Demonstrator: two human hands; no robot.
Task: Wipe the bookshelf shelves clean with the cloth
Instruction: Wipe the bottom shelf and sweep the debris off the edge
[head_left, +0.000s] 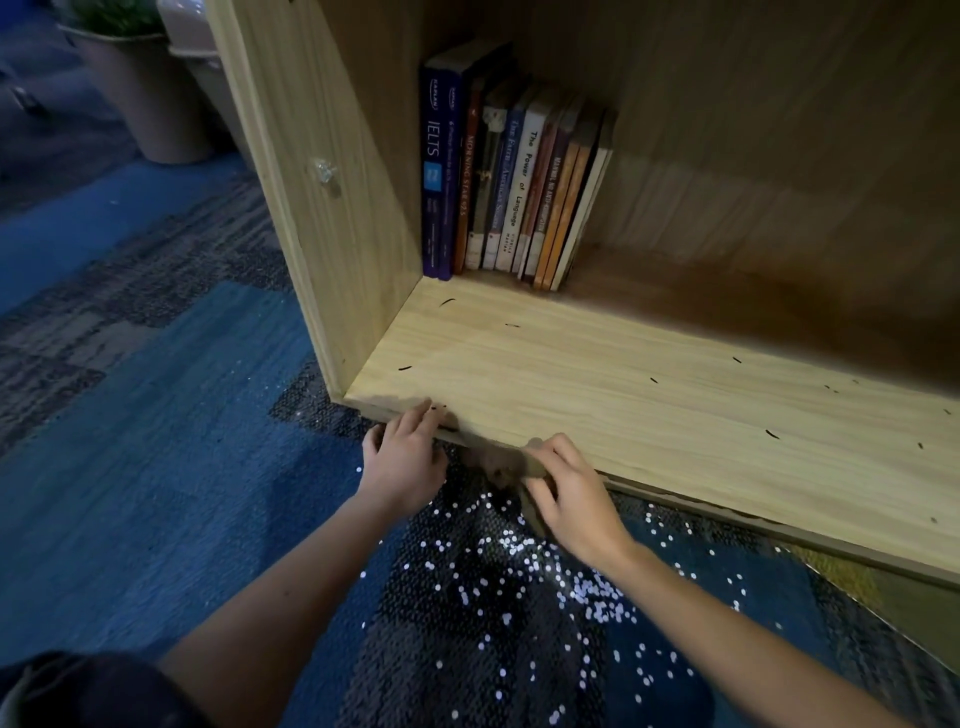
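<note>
Pale wooden bottom shelf (623, 374) looks mostly unwiped, dark specks (772, 434) everywhere. Your right hand (571, 493) pinches the crumpled brown cloth (496, 462) at its front lip, left hand (402, 452) resting flat-fingered there.

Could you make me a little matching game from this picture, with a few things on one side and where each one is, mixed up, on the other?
Things:
1 books
2 cloth
3 white dots
4 pot

Places:
A scattered on the carpet
B standing in the back left corner of the shelf
C on the floor beside the bookcase
D at the shelf's front edge, held by the right hand

Pairs: 1-B, 2-D, 3-A, 4-C
</note>
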